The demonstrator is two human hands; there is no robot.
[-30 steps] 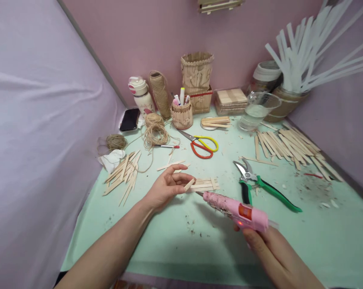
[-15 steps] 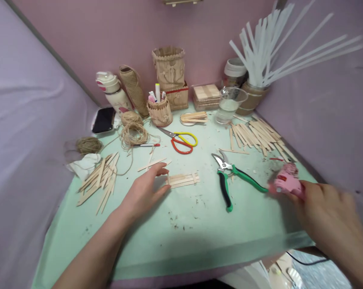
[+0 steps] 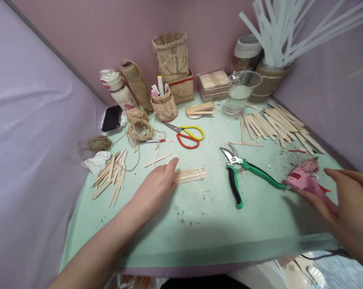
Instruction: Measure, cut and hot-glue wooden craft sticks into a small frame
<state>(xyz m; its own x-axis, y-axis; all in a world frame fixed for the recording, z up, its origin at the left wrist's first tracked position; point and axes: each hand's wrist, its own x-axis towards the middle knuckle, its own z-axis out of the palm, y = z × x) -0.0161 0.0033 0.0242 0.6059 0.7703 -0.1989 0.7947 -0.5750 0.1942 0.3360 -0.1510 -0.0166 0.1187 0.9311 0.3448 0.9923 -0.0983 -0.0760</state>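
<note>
My left hand (image 3: 155, 188) lies flat on the mint-green table (image 3: 199, 228), fingers stretched out and together. Its fingertips touch the left end of a small panel of glued wooden sticks (image 3: 191, 175). At the table's right edge a pink glue gun (image 3: 303, 177) rests on the surface, nozzle toward green-handled pruning shears (image 3: 244, 168). My right hand (image 3: 346, 208) is beside the gun's handle with thumb and fingers spread apart; the fingers lie along the handle without closing round it.
Red-and-yellow scissors (image 3: 189, 136) lie behind the panel. Loose sticks are heaped at the left (image 3: 110, 174) and back right (image 3: 274, 126). Twine (image 3: 139, 128), a phone (image 3: 112, 118), a bottle (image 3: 118, 88), a pen holder (image 3: 165, 106), a glass cup (image 3: 240, 92) and a jar of white strips (image 3: 268, 80) line the back.
My right hand carried the glue gun from the panel to the right edge, laid it down and opened. My left hand brought a short stick to the panel's left end and now lies flat there.
</note>
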